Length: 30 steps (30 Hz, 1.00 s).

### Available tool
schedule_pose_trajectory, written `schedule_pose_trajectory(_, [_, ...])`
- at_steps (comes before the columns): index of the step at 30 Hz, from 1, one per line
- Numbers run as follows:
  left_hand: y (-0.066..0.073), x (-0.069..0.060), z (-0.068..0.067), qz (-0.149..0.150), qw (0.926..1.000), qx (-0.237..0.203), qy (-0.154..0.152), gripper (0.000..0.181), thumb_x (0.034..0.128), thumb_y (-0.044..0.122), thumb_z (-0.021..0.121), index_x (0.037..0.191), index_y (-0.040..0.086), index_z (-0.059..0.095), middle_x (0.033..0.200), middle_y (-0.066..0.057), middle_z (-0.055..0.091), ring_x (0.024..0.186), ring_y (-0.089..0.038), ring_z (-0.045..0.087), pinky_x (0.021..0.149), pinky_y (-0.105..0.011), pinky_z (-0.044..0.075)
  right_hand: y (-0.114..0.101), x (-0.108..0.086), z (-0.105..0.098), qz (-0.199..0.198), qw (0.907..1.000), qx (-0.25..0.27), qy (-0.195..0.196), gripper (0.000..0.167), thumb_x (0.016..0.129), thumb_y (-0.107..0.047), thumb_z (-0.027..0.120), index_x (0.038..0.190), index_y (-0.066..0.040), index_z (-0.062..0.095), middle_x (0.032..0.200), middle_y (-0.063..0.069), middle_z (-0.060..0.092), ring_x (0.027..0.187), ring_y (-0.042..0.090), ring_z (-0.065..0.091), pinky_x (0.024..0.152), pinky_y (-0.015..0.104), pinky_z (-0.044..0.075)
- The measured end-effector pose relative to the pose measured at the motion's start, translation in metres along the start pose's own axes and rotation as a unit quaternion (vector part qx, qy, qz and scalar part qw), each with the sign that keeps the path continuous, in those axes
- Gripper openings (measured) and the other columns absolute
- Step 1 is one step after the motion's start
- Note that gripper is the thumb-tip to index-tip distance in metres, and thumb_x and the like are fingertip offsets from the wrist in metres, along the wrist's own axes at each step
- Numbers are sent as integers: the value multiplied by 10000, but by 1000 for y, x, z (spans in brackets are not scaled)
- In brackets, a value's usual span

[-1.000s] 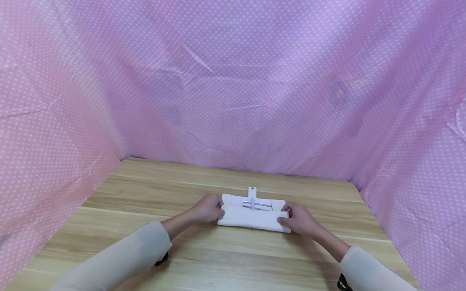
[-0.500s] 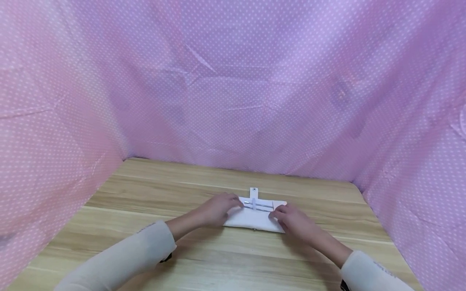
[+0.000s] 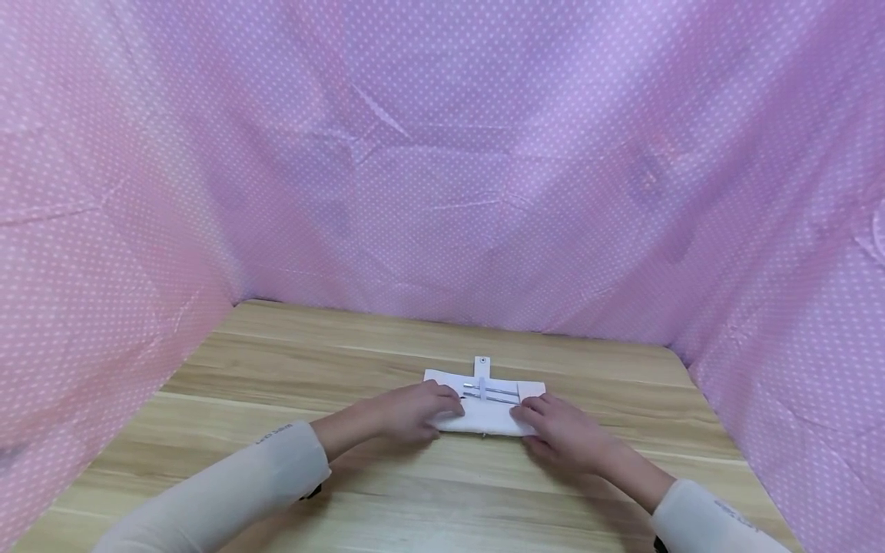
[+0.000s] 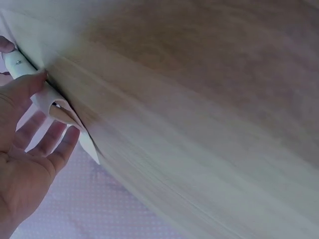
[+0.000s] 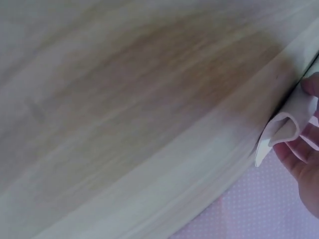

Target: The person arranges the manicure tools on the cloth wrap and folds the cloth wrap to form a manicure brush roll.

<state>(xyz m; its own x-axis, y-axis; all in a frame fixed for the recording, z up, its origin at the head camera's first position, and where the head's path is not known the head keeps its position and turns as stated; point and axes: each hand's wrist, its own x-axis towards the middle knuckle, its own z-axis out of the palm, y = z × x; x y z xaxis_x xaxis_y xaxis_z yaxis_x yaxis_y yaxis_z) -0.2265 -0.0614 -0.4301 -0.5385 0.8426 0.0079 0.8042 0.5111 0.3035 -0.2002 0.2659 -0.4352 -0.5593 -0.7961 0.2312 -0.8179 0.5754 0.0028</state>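
A white roll-up case (image 3: 480, 422) lies partly folded on the table, its near part rolled over toward the back. Two thin metal rods (image 3: 503, 399) sit under a small loop in its middle; their kind is too small to tell. A strap (image 3: 482, 365) with a snap sticks out at the far side. My left hand (image 3: 415, 412) grips the left end of the roll, thumb at the near edge and fingers over the top. At the right end, my right hand (image 3: 568, 432) holds the roll likewise. Both wrist views show the curled end of the case (image 5: 299, 105) between thumb and fingers.
The wooden table (image 3: 311, 346) spreads around the case on all sides. Pink dotted cloth (image 3: 442, 192) hangs behind the table and along both sides.
Both hands have shifted inward from the case's ends onto the folded part. Their fingers now lie over its top with the thumbs at the near edge. The case has barely moved.
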Motion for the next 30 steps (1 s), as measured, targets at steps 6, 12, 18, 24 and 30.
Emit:
schedule_pose_trajectory(6, [-8, 8, -4, -180, 9973, -654, 264, 368, 974, 18, 580, 1333, 68, 643, 1313, -28, 663, 1230, -126, 589, 1057, -310, 471, 7, 6, -4, 438, 9961, 766, -14, 378, 947, -91, 678, 1317, -35, 628, 1155, 83, 694, 1020, 230, 663, 848, 436, 568])
schedule_pose_trajectory(12, [-27, 17, -10, -1131, 9738, -1917, 471, 256, 1045, 134, 593, 1277, 55, 665, 1210, -28, 700, 1079, -122, 627, 972, -358, 521, 24, 19, -4, 963, 9814, 1657, -87, 298, 996, -40, 637, 1291, 1, 631, 1239, 124, 697, 1148, 294, 658, 960, 501, 531])
schedule_pose_trajectory(18, [-45, 23, -8, -1856, 9505, -2405, 659, 217, 1038, 183, 619, 1179, 40, 700, 1124, -39, 716, 1073, -198, 651, 987, -432, 524, 41, 29, 0, 1603, 9597, 2292, -275, 266, 1022, -111, 629, 1267, -14, 660, 1235, 129, 701, 1156, 295, 646, 971, 516, 520])
schedule_pose_trajectory(24, [-54, 31, -6, -2182, 9460, -2259, 806, 236, 1014, 181, 661, 1163, 6, 713, 1149, -110, 723, 1116, -291, 661, 989, -451, 529, 52, 33, 2, 2229, 9402, 2536, -448, 255, 1048, -165, 598, 1247, -32, 683, 1211, 120, 708, 1146, 283, 645, 947, 494, 530])
schedule_pose_trajectory(30, [-60, 39, -3, -2467, 9433, -2024, 916, 200, 974, 187, 720, 1082, 20, 738, 1067, -87, 738, 1038, -261, 677, 941, -423, 548, 56, 35, 6, 2564, 9265, 2726, -392, 229, 1041, -141, 606, 1216, -26, 700, 1198, 118, 708, 1122, 256, 642, 939, 465, 535])
